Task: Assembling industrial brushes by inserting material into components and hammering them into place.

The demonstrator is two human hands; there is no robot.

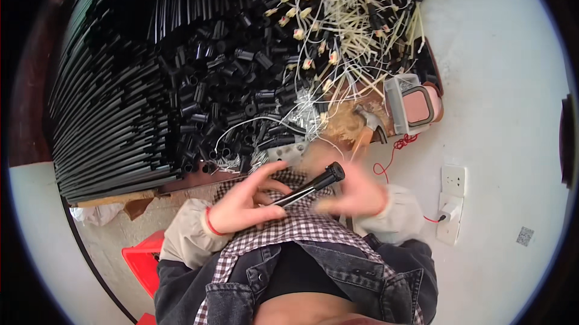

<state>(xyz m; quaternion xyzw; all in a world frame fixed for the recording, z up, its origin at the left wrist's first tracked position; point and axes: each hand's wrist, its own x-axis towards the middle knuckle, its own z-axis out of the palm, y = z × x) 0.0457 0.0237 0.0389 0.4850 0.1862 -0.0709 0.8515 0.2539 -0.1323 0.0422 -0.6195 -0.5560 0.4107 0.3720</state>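
Observation:
Above my lap, a slim black tube (298, 194) with a wider black cap-like end (335, 172) slants up to the right. My left hand (244, 201) holds its lower end between thumb and curled fingers, the index finger lifted off it. Close beside the wide end is my right hand (357, 189), smeared by motion; whether its fingers touch the tube cannot be made out. Just beyond the right hand lies a hammer (369, 123), its head on the worn tabletop and its pale handle pointing toward me.
Long black tubes (108, 126) fill the table's left side. Short black sleeves (235, 65) are heaped in the middle, with white wires and connectors (338, 17) behind right. A clear plastic box (401, 98) stands at the right edge. A red cord runs to a wall socket (451, 181).

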